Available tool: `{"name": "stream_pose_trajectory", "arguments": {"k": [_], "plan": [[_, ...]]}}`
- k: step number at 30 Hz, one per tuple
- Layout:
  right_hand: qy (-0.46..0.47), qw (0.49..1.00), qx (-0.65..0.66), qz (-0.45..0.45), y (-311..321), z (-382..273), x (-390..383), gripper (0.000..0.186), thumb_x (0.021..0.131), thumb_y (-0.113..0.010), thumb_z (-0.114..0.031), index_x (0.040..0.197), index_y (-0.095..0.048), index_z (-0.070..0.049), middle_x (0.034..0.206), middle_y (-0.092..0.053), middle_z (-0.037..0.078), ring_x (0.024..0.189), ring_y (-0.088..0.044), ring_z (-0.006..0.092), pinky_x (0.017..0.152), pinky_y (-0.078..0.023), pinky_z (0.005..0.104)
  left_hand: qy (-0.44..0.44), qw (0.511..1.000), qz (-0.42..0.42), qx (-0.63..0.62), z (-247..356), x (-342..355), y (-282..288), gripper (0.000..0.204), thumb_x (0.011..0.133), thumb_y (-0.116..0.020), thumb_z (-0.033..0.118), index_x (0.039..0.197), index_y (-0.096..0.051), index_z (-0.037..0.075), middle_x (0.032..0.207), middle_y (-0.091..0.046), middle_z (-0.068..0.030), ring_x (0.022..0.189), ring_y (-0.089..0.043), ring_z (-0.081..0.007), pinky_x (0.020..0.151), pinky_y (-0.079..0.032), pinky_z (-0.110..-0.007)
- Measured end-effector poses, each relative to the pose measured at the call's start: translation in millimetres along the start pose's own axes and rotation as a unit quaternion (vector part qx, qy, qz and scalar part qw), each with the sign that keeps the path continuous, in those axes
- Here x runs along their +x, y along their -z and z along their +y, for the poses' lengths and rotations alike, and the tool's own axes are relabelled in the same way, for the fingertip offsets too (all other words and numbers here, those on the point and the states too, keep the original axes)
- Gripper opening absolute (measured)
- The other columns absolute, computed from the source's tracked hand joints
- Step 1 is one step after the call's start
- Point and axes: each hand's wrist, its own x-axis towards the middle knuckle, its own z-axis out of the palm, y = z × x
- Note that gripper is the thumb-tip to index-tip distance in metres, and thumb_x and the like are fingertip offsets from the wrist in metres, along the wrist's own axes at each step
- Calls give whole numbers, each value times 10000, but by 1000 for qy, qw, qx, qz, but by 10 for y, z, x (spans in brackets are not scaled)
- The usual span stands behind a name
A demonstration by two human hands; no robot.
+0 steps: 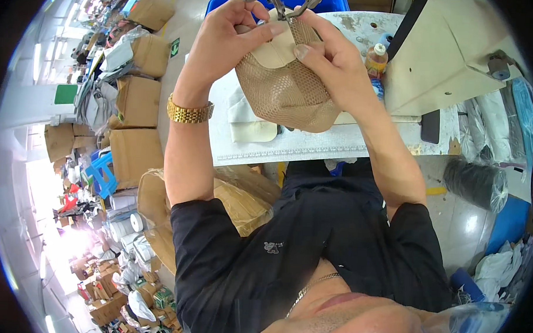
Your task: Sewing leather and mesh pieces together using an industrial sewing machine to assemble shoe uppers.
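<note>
A tan mesh cap [283, 99] with a smooth beige panel [276, 54] hangs between my hands, under the needle and presser foot of a sewing machine [280, 7]. My left hand [227, 45] is closed on the cap's left side, its thumb lying on the beige panel. On the right side, my right hand [340, 66] pinches the mesh, thumb on top near a seam strip. The cap's far edge is partly hidden by the machine parts and my fingers. Below the cap, flat beige and white cut pieces [253, 132] lie on the white table [314, 146].
The machine's cream body [458, 61] stands at the right. Beside it are a small bottle with amber liquid [376, 60] and a dark phone [430, 126]. A blue bin [335, 1] sits behind the table. Cardboard boxes [136, 156] line the left; a dark wrapped roll [476, 184] lies right.
</note>
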Motion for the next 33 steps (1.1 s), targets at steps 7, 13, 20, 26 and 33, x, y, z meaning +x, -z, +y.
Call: {"name": "stream_pose_trajectory", "arguments": {"k": [7, 13, 20, 26, 33], "plan": [[5, 999, -37, -2, 6, -22, 13, 522, 942, -566, -74, 1441, -410, -59, 949, -660, 23, 844, -575, 40, 777, -461, 223, 22, 998, -28, 51, 20, 20, 56, 384, 761, -828, 272, 979, -605, 47, 774, -571, 21, 707, -523, -47, 621, -439, -217], [18, 1000, -11, 9, -22, -26, 20, 520, 939, -541, -52, 1443, -410, -61, 890, -653, 17, 829, -572, 38, 757, -456, 219, -47, 981, -25, 185, -20, 32, 82, 694, 602, -911, 460, 1049, -592, 36, 832, -537, -14, 775, -539, -119, 674, -460, -277], [14, 1000, -28, 4, -44, -84, 7, 514, 932, -546, -46, 1433, -435, -76, 819, -604, -31, 752, -517, 14, 704, -423, 203, -26, 991, -43, 121, -57, 114, 98, 772, 603, -923, 397, 1161, -575, -7, 993, -618, -72, 895, -586, -145, 819, -494, -290], [35, 999, 13, 17, -119, -91, 6, 532, 910, -563, -55, 1422, -422, -70, 645, -496, -27, 570, -492, 53, 532, -403, 221, -18, 986, -141, 85, 31, 225, 187, 674, 667, -900, 319, 1161, -601, -30, 1050, -647, -59, 969, -574, -119, 874, -484, -289], [55, 997, 51, 24, -139, 16, 56, 515, 920, -568, -56, 1416, -427, -70, 645, -508, -16, 571, -508, 57, 531, -416, 218, -96, 985, -121, 81, -95, 289, 193, 627, 691, -888, 303, 1160, -622, -17, 1005, -658, -37, 901, -579, -105, 843, -485, -268]]}}
